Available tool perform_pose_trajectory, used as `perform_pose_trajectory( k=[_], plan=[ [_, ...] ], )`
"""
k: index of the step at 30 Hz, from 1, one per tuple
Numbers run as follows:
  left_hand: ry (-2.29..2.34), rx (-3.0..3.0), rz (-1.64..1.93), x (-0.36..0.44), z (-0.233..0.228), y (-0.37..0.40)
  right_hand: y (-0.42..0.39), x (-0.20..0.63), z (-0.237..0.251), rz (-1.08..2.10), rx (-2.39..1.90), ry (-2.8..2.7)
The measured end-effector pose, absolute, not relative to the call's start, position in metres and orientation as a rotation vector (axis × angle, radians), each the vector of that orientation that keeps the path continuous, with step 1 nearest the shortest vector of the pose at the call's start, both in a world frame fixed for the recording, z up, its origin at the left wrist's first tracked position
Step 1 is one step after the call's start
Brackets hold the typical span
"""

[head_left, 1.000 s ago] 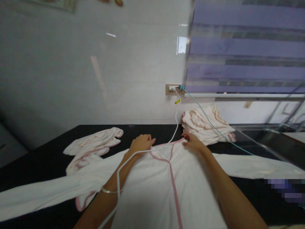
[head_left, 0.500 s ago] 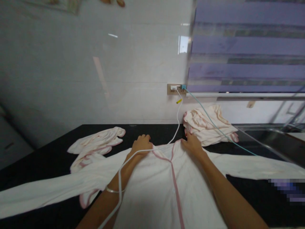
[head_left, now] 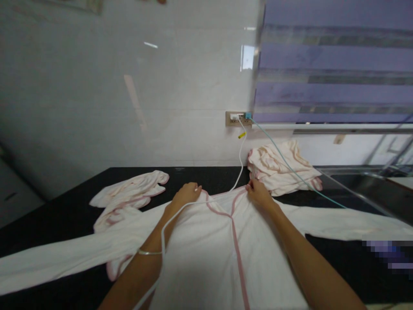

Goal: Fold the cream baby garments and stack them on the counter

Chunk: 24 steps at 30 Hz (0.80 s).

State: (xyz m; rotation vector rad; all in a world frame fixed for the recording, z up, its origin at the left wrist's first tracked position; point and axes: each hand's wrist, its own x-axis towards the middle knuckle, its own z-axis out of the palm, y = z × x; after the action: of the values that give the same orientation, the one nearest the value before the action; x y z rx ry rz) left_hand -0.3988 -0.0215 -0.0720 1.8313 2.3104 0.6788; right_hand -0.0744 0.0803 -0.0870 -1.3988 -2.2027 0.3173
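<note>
A white long-sleeved pajama top [head_left: 206, 254] with pink trim lies spread out with its sleeves stretched to both sides. My left hand [head_left: 187, 196] is closed on the cloth at the left of the neckline, fingers curled over the edge. On the other side, my right hand [head_left: 258, 194] pinches the collar edge at the right shoulder. Between them the back of the neckline is drawn nearly straight. A white cable [head_left: 163, 234] runs across the neckline and over my left forearm.
A black countertop [head_left: 200, 174] lies under everything. Crumpled white cloth with pink edging [head_left: 129, 189] sits at the left; a folded pile [head_left: 284, 168] lies back right. A teal cord [head_left: 290, 168] crosses that pile from the wall socket [head_left: 230, 122]. A sink [head_left: 380, 189] is far right.
My left hand has shifted slightly left, and the back of the neckline looks tauter. The right hand has stayed almost in place at the collar. The view has tilted slightly.
</note>
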Motion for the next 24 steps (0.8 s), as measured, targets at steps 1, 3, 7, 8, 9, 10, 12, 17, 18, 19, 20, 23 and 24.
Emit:
perform_pose_trajectory(
  k=[1, 3, 7, 8, 9, 10, 12, 17, 18, 19, 20, 23, 24],
  plan=[
    [2.279, 1.851, 0.738, -0.401, -0.073, -0.018, 0.081, -0.075, -0.087, 0.314, -1.382, -2.173],
    [2.21, 1.875, 0.865, -0.405, -0.076, -0.012, 0.083, -0.075, -0.088, 0.303, -1.366, -2.117],
    [2.06, 1.863, 1.149, -0.41, -0.083, -0.004, 0.082, -0.075, -0.09, 0.253, -1.382, -2.062],
    [2.023, 1.862, 1.222, -0.41, -0.086, -0.003, 0.082, -0.075, -0.092, 0.232, -1.395, -2.071],
    [2.01, 1.876, 1.256, -0.409, -0.089, -0.003, 0.081, -0.075, -0.093, 0.207, -1.412, -2.087],
    [2.019, 1.903, 1.251, -0.408, -0.091, -0.003, 0.081, -0.075, -0.094, 0.181, -1.431, -2.106],
    [2.084, 1.965, 1.142, -0.404, -0.094, -0.005, 0.081, -0.075, -0.097, 0.138, -1.476, -2.14],
    [2.368, 2.082, 0.946, -0.382, -0.071, -0.02, 0.078, -0.078, -0.093, 0.009, -1.48, -2.128],
    [2.422, 2.069, 0.861, -0.376, -0.062, -0.024, 0.077, -0.079, -0.09, -0.023, -1.468, -2.103],
    [2.453, 2.03, 0.75, -0.369, -0.054, -0.028, 0.075, -0.08, -0.087, -0.045, -1.453, -2.082],
    [2.462, 1.974, 0.626, -0.363, -0.046, -0.033, 0.073, -0.081, -0.083, -0.05, -1.432, -2.075],
    [2.46, 1.825, 0.282, -0.343, -0.032, -0.045, 0.065, -0.089, -0.074, 0.027, -1.341, -2.164],
    [2.449, 1.81, 0.21, -0.337, -0.03, -0.049, 0.062, -0.092, -0.073, 0.069, -1.319, -2.215]
  ],
)
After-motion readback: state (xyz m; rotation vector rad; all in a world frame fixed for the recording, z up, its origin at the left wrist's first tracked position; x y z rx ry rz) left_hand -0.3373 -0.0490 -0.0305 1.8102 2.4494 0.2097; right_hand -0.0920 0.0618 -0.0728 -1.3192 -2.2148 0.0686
